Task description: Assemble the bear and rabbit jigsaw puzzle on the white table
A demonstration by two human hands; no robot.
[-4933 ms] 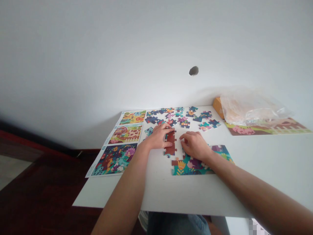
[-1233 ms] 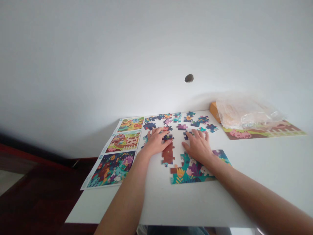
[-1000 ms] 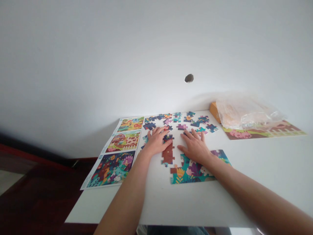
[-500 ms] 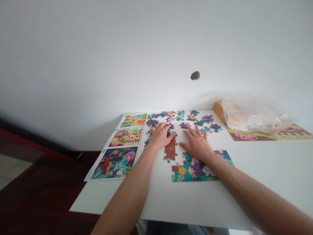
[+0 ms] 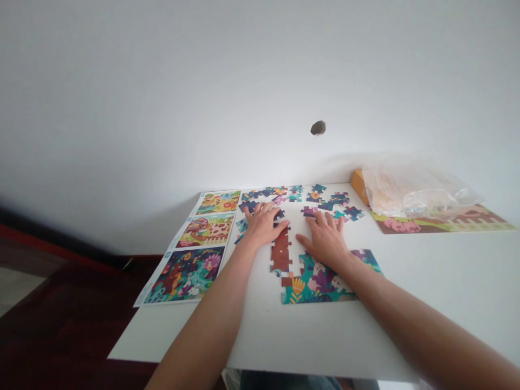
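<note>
My left hand (image 5: 263, 225) lies with its fingers spread over dark puzzle pieces, at the top of a brown joined strip (image 5: 280, 253). Across a narrow gap, my right hand (image 5: 325, 238) rests with fingers apart on the table, its fingertips near a purple piece (image 5: 310, 211). Below its wrist is a joined teal section (image 5: 312, 281) with flowers and white animals. Loose pieces (image 5: 339, 198) lie scattered beyond both hands. What is under my left palm is hidden.
A sheet with three printed pictures (image 5: 184, 274) lies on the left of the white table (image 5: 252, 346). At the back right, a clear plastic bag (image 5: 418, 189) covers part of an orange box (image 5: 359, 187) and a farm puzzle (image 5: 406, 223). The wall has a hole (image 5: 318, 128).
The view has shifted slightly. My right fingers have drawn in a little near the purple piece, while my left hand stays over the dark pieces.
</note>
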